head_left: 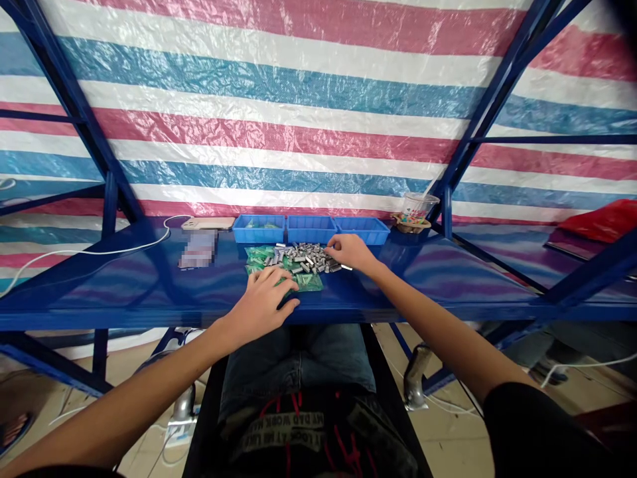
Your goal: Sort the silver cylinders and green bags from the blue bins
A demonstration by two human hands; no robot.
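Note:
A pile of small silvery metal pieces (311,255) lies on the blue table, in front of the blue bins. Green plastic bags (259,255) lie along the pile's left side, and another green bag (309,283) is at its front. My left hand (269,292) rests over the green bags, palm down, with its fingers apart. At the right edge of the pile is my right hand (348,251), its thumb and fingertips pressed together at the metal pieces; what they pinch is too small to name.
Three blue bins (311,230) stand at the back; the left one holds green bags. Left of them lie a phone (208,224) with a white cable and a blurred item (198,249). A plastic cup (415,209) stands at the back right. Blue frame posts flank the table (124,285).

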